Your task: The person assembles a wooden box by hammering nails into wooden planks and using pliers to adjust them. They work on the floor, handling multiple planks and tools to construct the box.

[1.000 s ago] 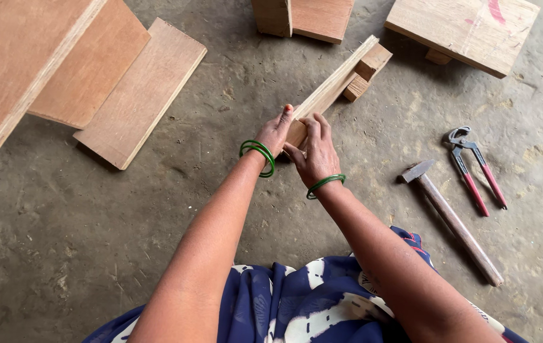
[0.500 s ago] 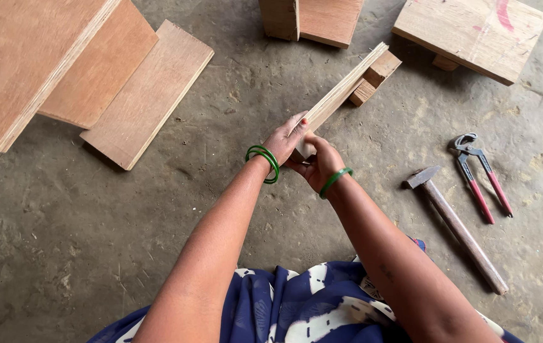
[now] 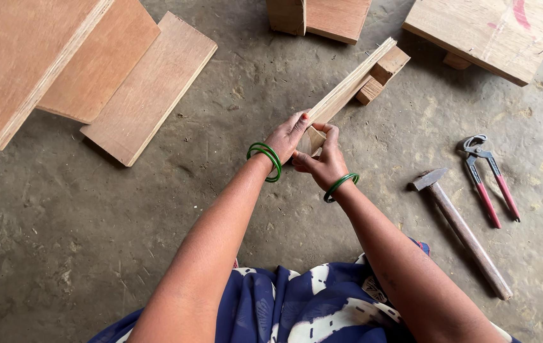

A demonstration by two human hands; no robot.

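Together gripping a pale wooden strip (image 3: 347, 92), left hand (image 3: 287, 136) and right hand (image 3: 322, 164), fingers closed round its near end. Lying at four o'clock: hammer (image 3: 462, 230), red-handled pincers (image 3: 490, 181).

Hammer (image 3: 463, 233) beside red-handled pincers (image 3: 490, 179); plywood boards (image 3: 81, 70) on concrete floor (image 3: 62, 241).

A rough woodworking spot on a bare concrete floor (image 3: 81, 254) — plywood boards (image 3: 93, 70) far left, hammer (image 3: 462, 230) and pincers (image 3: 490, 181) at right.
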